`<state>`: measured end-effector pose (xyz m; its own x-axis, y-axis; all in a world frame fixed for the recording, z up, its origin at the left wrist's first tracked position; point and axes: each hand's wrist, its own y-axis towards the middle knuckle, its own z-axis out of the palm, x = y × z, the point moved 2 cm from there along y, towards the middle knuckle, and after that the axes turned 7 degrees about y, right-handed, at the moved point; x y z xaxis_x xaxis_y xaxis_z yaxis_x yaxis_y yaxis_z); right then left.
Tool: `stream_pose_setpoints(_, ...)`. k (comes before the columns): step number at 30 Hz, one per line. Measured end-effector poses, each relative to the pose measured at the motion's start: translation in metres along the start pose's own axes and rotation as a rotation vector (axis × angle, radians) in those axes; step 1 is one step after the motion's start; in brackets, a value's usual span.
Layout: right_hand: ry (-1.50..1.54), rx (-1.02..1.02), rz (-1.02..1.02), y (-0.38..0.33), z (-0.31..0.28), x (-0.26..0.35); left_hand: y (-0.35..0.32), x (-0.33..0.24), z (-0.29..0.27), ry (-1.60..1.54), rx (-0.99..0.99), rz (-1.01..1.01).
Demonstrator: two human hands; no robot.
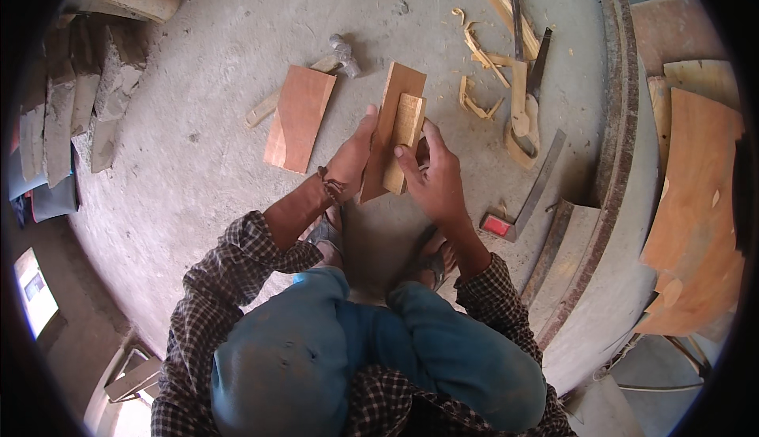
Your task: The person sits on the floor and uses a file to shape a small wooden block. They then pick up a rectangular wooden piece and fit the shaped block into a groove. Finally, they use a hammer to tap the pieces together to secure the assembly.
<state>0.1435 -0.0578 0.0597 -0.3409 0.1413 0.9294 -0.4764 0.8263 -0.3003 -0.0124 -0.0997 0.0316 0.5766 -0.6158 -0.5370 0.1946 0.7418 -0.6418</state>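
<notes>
I squat on a concrete floor (221,49). My left hand (352,156) grips the left edge of a reddish-brown wooden board (398,89) held upright in front of me. My right hand (431,176) presses a smaller, paler wooden block (406,132) against the face of that board, fingers wrapped round its lower part. Both pieces are held together between the two hands, above my sandalled feet (431,267).
A second reddish board (299,118) lies flat to the left, with a hammer (341,53) beside it. Wood shavings (478,65), a handsaw (528,97) and a try square (522,208) lie to the right. Plywood sheets (696,200) sit beyond a curved kerb. Stones (111,73) are stacked at left.
</notes>
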Motion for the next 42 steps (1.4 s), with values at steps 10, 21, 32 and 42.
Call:
stream_pose_setpoints(10,-0.176,-0.189,-0.257,-0.010,0.010,0.003,0.005,0.023,-0.004,0.120,-0.069,0.348)
stream_pose_setpoints(21,-0.198,-0.206,-0.232,-0.019,0.004,0.013,0.007,0.013,-0.005,0.132,-0.034,0.297)
stream_pose_setpoints(32,-0.182,-0.215,-0.334,-0.017,0.001,0.012,0.013,0.013,-0.007,0.088,0.009,0.315)
stream_pose_setpoints(42,-0.029,-0.225,-0.297,-0.011,0.002,-0.007,0.015,0.010,0.001,0.128,-0.105,0.334)
